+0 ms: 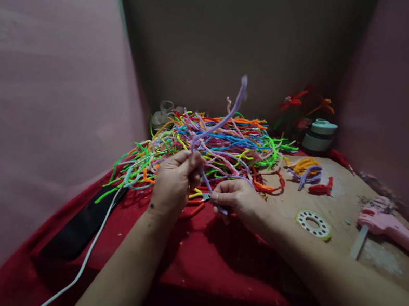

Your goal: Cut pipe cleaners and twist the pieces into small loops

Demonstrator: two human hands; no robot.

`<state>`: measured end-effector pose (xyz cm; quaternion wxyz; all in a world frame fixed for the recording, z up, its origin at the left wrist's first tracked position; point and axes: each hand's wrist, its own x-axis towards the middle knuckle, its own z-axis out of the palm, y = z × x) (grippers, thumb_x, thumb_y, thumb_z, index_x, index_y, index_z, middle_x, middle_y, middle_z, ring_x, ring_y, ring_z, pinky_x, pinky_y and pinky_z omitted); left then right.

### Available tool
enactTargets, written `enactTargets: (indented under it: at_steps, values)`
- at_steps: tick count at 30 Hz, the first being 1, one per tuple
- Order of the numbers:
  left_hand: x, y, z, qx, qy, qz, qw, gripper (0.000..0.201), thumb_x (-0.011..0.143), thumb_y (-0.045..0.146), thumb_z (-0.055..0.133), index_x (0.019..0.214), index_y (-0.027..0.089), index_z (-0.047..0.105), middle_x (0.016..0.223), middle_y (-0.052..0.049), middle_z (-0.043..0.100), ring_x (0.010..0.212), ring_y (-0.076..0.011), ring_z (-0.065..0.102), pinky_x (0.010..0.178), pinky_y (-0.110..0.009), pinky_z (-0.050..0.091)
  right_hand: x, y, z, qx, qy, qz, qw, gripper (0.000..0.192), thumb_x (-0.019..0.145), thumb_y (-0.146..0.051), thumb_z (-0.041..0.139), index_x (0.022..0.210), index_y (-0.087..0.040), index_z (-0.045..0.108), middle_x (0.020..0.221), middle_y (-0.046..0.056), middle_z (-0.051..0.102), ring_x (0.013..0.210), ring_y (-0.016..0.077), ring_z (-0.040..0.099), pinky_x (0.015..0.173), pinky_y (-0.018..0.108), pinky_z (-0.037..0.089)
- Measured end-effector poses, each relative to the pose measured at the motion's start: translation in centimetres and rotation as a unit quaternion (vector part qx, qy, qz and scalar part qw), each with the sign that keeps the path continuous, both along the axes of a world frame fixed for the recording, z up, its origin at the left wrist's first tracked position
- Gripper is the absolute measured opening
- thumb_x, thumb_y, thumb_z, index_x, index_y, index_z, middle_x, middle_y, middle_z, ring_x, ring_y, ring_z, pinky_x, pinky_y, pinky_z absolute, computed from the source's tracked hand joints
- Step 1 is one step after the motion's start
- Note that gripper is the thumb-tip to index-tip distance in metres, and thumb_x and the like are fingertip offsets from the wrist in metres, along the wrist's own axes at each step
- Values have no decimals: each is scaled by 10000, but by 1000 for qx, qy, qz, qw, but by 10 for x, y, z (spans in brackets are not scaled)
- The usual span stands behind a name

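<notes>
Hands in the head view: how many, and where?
2. The left hand grips a purple fuzzy stem before the multicoloured pile; the right hand pinches it lower down, to the right. No other hands show.

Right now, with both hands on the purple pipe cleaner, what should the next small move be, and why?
Probably a gentle bend of the purple pipe cleaner by the right hand: the left hand pinches it, leaving a long end free above, and the right hand pinches it lower down, with a short stretch showing between them.
</notes>
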<state>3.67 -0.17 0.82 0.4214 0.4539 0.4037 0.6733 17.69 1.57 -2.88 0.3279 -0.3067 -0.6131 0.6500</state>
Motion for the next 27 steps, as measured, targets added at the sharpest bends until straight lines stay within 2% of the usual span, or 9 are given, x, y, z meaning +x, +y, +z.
enactTargets:
  at_steps: [3,7,11,14,17,19,21,23,27]
  values:
    - [-14,4,6,-5,-91,27,995,138,734,238,659,736,151,553,594,39,565,381,-17,382,372,-136,311,-2,-2,-1,45,-67,2,997,165,699,-208,586,561,-171,505,424,-47,469,335,56,374,344,195,261]
    - [-36,10,8,0,-141,53,989,74,833,182,530,771,144,543,531,51,518,338,-20,350,317,-132,264,-1,-5,2,98,-95,18,990,131,722,-183,578,606,-167,519,451,-62,421,392,48,329,388,198,240]
    - [-49,11,9,33,-179,63,981,88,825,170,562,748,148,526,496,86,439,316,-5,297,299,-130,242,1,-6,6,164,-124,24,978,137,696,-169,604,584,-158,527,481,-58,417,451,55,327,432,212,236]
    - [-53,11,12,77,-180,89,977,87,840,139,532,757,162,526,484,90,431,311,-11,303,300,-140,251,6,-4,11,100,-55,19,993,113,724,-235,607,648,-164,563,430,-77,378,377,55,290,383,213,207]
    - [-52,11,13,85,-204,105,970,108,863,115,478,781,166,524,501,77,489,335,-21,384,329,-139,309,13,5,15,-11,121,-15,993,130,729,-283,638,736,-160,598,398,-101,323,329,49,237,337,201,229]
    - [-48,12,12,66,-234,107,964,119,880,121,446,795,159,520,541,55,553,393,-30,483,377,-133,373,19,15,16,-74,262,-65,960,155,729,-264,641,837,-156,617,453,-77,413,370,62,344,391,206,364]
    - [-40,12,12,49,-261,109,958,126,891,129,430,801,154,515,583,33,601,475,-48,572,442,-136,438,22,24,14,-147,351,-112,918,104,761,-239,588,830,-163,605,619,-1,589,517,101,529,590,274,515]
    - [-31,12,12,41,-274,101,956,132,895,138,426,796,157,513,615,21,628,537,-66,621,503,-152,487,21,28,10,-195,379,-149,892,64,752,-132,545,783,-170,586,698,27,649,601,119,593,721,315,537]
    - [-12,9,10,35,-245,53,968,138,891,143,437,783,160,522,658,15,652,565,-78,645,547,-172,517,10,19,4,-173,306,-75,933,195,743,-98,560,926,-131,618,809,82,693,644,147,633,737,336,533]
